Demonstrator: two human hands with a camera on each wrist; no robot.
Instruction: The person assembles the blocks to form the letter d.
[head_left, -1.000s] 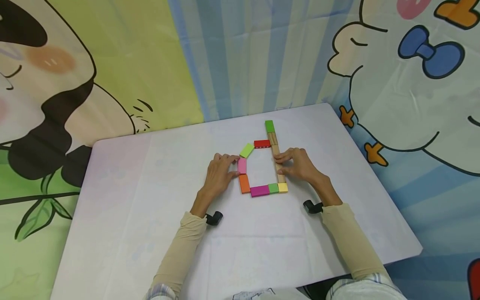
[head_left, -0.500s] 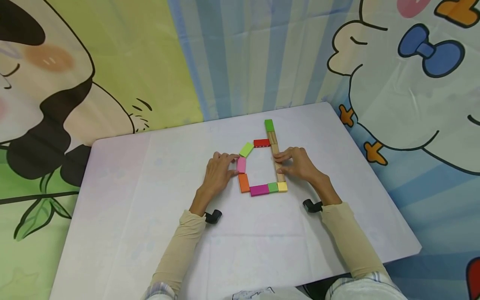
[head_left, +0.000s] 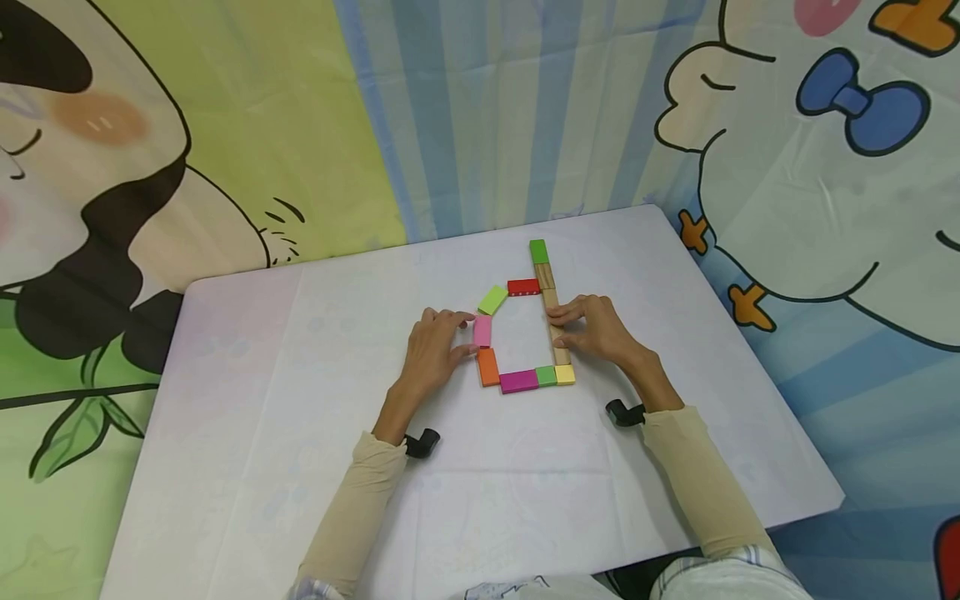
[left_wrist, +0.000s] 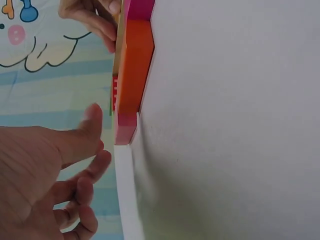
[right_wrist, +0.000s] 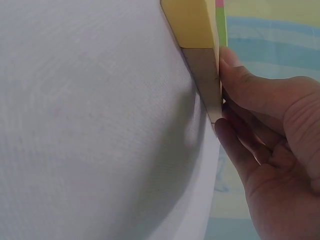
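Observation:
My left hand hovers just left of a pink block, its thumb and fingers loosely bent. The left wrist view shows a gap between its fingertips and the pink and orange blocks. With thumb and fingertips, my right hand touches the outer side of the plain wooden blocks. These blocks form one side of a ring of wooden blocks. A magenta block, a small green block and a yellow block make the near side. The far side has a lime block and a white-dotted red block.
Beyond the ring, a striped wooden block and a green block continue the right-hand row. Everything lies on a white-covered table. Cartoon-printed curtains hang behind and at both sides.
My left hand has drawn slightly left, letting go of the pink block. The right hand and the blocks have stayed in place.

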